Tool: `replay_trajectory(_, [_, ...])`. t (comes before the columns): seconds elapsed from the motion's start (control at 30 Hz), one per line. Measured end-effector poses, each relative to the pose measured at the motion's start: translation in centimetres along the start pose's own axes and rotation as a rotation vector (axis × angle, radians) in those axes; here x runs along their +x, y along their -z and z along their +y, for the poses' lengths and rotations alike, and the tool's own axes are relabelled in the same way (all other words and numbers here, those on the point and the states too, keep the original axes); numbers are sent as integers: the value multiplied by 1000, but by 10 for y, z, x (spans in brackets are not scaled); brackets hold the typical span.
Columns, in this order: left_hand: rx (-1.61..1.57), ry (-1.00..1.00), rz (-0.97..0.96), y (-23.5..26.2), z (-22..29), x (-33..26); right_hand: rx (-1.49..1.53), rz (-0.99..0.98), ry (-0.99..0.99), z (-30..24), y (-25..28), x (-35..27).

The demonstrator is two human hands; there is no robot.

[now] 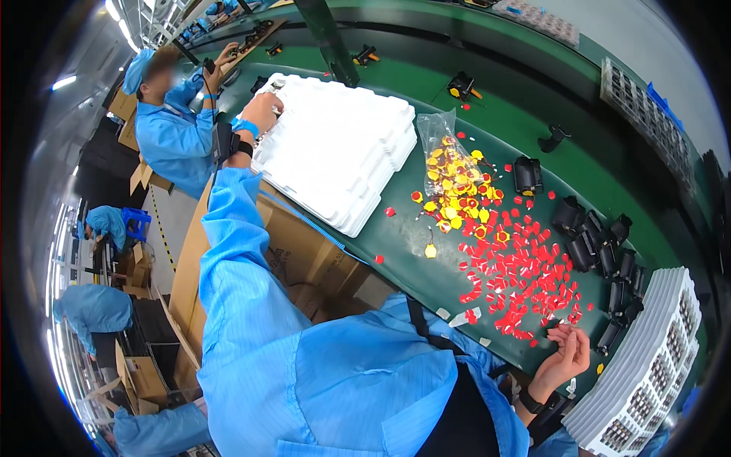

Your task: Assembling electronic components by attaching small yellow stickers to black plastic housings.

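My left hand point(261, 112) reaches out to the far left corner of a stack of white plastic trays point(327, 145). Its fingers are bent and drawn together there; whatever they pinch is too small to make out. At the lower right, my right hand point(565, 358) is held above the table edge with curled fingers, close to scattered red pieces point(518, 274). Any thing between those fingertips is hidden from view. Yellow round parts with red bits point(457, 183) spill from a clear plastic bag point(436, 133) beyond the red pieces.
Black housings point(582, 247) crowd the right side, beside stacked white trays of small parts point(647, 373). A dark green post point(327, 42) rises behind the tray stack. A cardboard box point(304, 251) stands below the table edge. A co-worker in blue point(171, 126) works at the left.
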State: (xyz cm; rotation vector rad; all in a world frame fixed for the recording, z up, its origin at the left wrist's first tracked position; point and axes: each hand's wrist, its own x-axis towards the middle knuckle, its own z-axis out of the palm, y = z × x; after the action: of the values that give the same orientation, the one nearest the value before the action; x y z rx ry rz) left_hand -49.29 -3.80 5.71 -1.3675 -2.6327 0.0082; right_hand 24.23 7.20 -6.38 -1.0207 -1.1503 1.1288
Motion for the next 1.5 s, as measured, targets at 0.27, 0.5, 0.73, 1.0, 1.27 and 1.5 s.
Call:
replay_trajectory(0.27, [-788, 141, 295, 15, 2, -31, -9, 0, -7, 0, 8, -2])
replay_trajectory(0.5, [-861, -587, 207, 87, 240, -167, -147, -419, 21, -55, -49, -19])
replay_trajectory(0.73, [-1291, -1261, -40, 34, 398, -214, -113, -921, 145, -66, -75, -1])
replay_trajectory(1.0, [-1185, -1396, -210, 38, 441, -202, -248, -686, 254, -57, -37, -3])
replay_trajectory(1.27, [-528, -672, 400, -42, 462, -68, 154, -313, 38, -42, -11, -1])
replay_trajectory(1.5, [-921, -701, -49, 12, 468, -105, 107, -332, 99, -55, -11, 9])
